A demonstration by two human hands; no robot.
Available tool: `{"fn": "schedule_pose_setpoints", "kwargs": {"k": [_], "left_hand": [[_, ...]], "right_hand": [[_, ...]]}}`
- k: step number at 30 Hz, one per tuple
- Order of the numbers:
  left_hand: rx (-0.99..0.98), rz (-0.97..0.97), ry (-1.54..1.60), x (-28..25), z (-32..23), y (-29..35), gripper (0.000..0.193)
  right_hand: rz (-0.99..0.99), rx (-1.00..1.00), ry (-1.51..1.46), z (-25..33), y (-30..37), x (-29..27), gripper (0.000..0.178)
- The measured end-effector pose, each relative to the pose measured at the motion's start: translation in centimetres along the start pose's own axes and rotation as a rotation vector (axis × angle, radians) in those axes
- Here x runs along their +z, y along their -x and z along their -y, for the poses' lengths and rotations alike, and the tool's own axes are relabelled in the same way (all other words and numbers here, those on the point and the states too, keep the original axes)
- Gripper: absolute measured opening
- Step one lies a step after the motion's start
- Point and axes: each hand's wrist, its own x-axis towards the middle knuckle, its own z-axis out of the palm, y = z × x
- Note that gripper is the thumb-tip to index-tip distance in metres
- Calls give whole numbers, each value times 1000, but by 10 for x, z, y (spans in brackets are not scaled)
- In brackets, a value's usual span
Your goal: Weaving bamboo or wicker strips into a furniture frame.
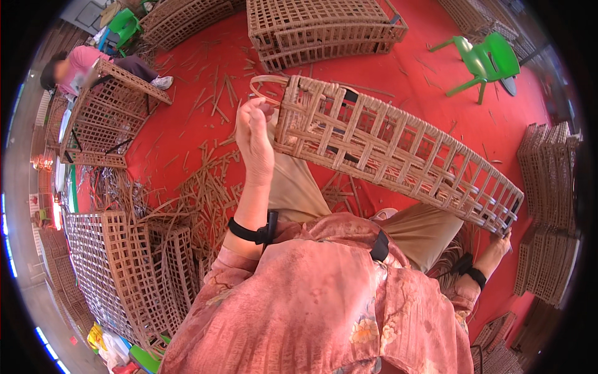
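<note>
A long woven wicker basket (352, 124) with an open lattice side lies slantwise across my lap, its left end farther off than its right. My left hand (254, 137) is raised beside the left end, fingers closed on a thin loose strip (256, 80) that curves in a loop from the corner. At the basket's lower right end, my right hand (497, 245) grips the corner; its fingers are partly hidden.
Stacked lattice baskets (324, 31) stand ahead, more piles (545, 177) at the right, and a pale lattice panel (103, 268) at the left. Cut strips (212, 193) litter the red floor. A green chair (489, 59) stands far right. Another person (93, 59) sits far left behind a basket.
</note>
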Motion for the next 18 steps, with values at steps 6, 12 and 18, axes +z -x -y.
{"fn": "schedule_pose_setpoints", "kwargs": {"k": [6,12,18], "left_hand": [[-597,117,342,-1,22,-57,68],[-411,-62,1012,-46,29,-134,17],[132,-722,657,-194,-62,-209,7]], "right_hand": [[33,-34,105,1,-25,1,43],[96,-299,576,-2,-39,-60,50],[-270,-636,602,95,106,81,60]]}}
